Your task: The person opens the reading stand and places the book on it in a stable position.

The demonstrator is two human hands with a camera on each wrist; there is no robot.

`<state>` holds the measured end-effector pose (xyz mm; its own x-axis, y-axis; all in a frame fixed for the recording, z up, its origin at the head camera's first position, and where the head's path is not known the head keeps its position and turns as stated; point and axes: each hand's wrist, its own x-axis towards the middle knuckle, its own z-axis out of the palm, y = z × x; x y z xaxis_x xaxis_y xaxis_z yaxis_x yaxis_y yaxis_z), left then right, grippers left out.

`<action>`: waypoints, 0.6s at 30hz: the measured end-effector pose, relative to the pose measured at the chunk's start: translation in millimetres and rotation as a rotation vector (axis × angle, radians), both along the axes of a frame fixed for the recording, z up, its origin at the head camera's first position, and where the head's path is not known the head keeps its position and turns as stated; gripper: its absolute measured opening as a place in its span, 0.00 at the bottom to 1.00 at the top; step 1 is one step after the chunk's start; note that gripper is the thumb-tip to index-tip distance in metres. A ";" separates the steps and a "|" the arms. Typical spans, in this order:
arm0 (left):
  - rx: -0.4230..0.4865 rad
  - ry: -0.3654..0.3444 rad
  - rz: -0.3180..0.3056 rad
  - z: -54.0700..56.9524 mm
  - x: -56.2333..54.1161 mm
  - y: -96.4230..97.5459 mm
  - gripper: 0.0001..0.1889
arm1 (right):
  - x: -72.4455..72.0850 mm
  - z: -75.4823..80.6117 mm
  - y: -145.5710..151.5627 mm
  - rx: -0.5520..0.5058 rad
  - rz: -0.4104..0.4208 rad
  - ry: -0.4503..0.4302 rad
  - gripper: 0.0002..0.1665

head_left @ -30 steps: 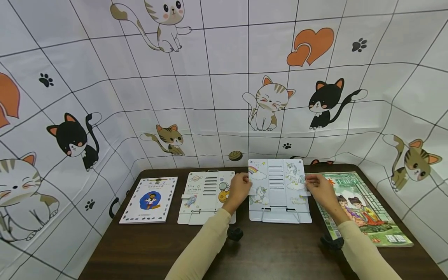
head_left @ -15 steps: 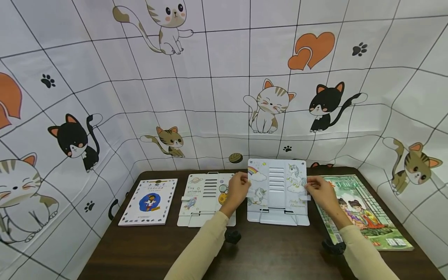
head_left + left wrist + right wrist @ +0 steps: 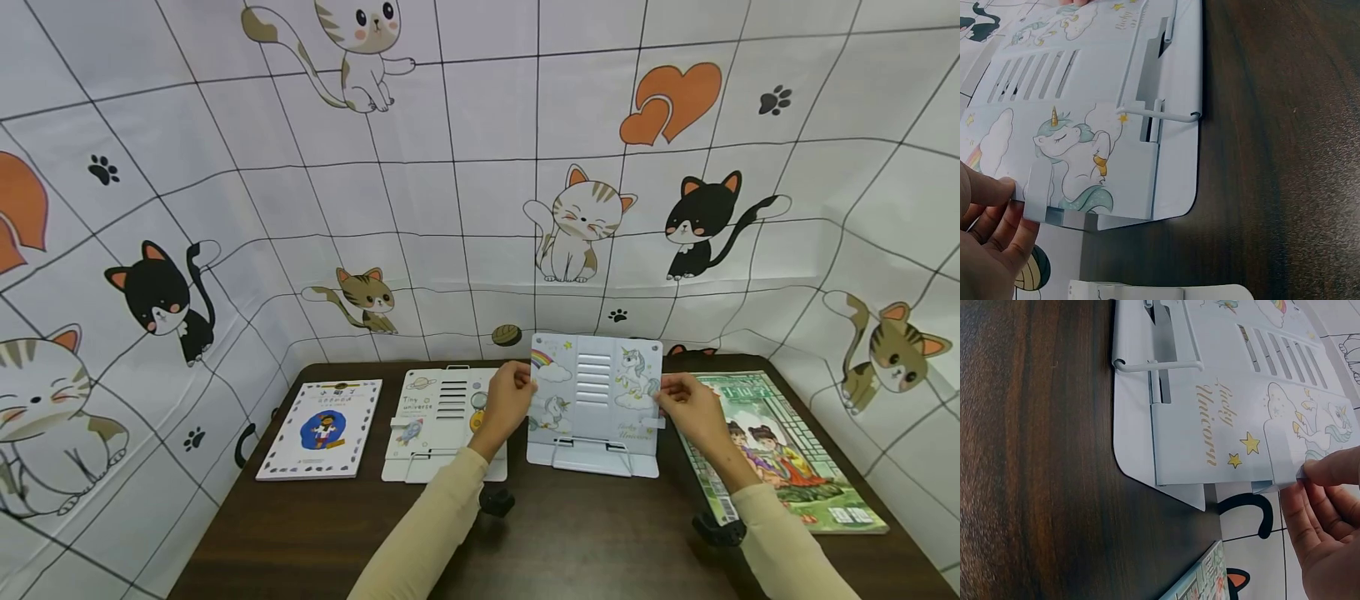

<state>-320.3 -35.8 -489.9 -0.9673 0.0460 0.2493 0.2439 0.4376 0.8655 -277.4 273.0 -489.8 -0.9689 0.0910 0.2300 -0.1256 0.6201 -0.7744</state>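
A white book stand (image 3: pixel 596 400) with unicorn drawings and a row of slots stands with its panel raised off its base plate. My left hand (image 3: pixel 507 406) pinches the panel's left edge, thumb on the front and fingers behind, as the left wrist view shows beside a side tab (image 3: pixel 1037 190). On the opposite edge, my right hand (image 3: pixel 693 408) pinches the panel near its other side tab (image 3: pixel 1280 453). Wire page holders (image 3: pixel 1160 366) lie across the lower ledge. The panel's back is hidden.
Left of the unicorn stand, a second stand (image 3: pixel 423 404) printed "Tiny universe" lies flat, partly behind my left arm. A white booklet (image 3: pixel 322 429) lies farther left. A green picture book (image 3: pixel 787 467) lies under my right forearm on the dark wooden table (image 3: pixel 577 533). A cat-print cloth (image 3: pixel 480 200) hangs behind.
The unicorn stand has shifted slightly left and turned a little, its base now askew. Both hands have kept their grip on its edges. The other stand and the books stay put.
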 end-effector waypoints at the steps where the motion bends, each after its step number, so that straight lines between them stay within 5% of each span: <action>1: 0.001 0.000 0.000 0.5 0.2 -0.2 0.09 | 0.3 -0.4 0.0 -0.004 0.003 0.002 0.19; 18: -0.041 0.045 0.006 9.7 -13.0 -1.4 0.09 | 16.1 5.4 -6.2 0.034 0.031 0.020 0.10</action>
